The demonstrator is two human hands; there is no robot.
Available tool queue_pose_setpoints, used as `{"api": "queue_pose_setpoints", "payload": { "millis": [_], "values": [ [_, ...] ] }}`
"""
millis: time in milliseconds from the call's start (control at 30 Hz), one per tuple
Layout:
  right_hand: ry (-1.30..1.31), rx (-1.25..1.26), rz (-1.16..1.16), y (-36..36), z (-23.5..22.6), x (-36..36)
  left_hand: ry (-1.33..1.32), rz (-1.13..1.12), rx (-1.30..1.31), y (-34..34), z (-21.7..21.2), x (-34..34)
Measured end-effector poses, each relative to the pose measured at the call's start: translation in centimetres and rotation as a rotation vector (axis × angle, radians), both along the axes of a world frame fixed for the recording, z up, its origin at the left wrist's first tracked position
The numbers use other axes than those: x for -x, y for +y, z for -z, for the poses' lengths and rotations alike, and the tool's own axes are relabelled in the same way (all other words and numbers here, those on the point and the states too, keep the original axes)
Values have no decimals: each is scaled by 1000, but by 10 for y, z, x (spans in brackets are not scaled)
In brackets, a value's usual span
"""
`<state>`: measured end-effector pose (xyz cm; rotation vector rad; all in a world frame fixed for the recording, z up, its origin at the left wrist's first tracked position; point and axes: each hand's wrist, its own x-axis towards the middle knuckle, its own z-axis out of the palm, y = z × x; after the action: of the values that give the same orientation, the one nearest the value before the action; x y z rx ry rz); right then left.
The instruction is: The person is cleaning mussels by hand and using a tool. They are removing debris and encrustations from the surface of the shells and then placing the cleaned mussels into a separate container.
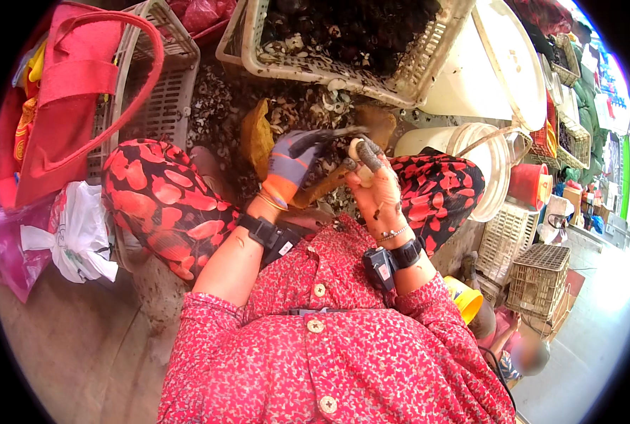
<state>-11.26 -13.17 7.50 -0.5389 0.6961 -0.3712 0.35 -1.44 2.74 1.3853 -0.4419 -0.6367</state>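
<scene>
My left hand [297, 162], in a grey and orange glove with darkened fingers, is closed around a thin, narrow blade-like tool [349, 131] that points right. Its handle is hidden in the glove. Close by on the right, my right hand [375, 182] pinches a small pale roundish piece [355, 150], its kind unclear. Dark grimy covers wrap some of its fingertips. The tool's tip is near this piece; whether they touch I cannot tell. Below both hands lie dark and whitish scraps [293, 113] and a yellow-brown sheet-like thing [257, 138].
Ahead stands a plastic crate [329, 76] heaped with dark roundish pieces. A white tub [470, 78] and a pale bucket [495, 169] are at right. At left are a red bag [67, 113], a grey crate [159, 99] and a white plastic bag [81, 230]. Another person [530, 357] is at lower right.
</scene>
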Motion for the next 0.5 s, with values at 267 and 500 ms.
{"api": "queue_pose_setpoints", "payload": {
  "millis": [267,500],
  "values": [
    [-61,-341,-63,-10,7,-9,317,-61,86,-1,-8,-3],
    [155,188,-74,-1,-10,-3,-235,7,-46,4,-8,-3]
  ]
}}
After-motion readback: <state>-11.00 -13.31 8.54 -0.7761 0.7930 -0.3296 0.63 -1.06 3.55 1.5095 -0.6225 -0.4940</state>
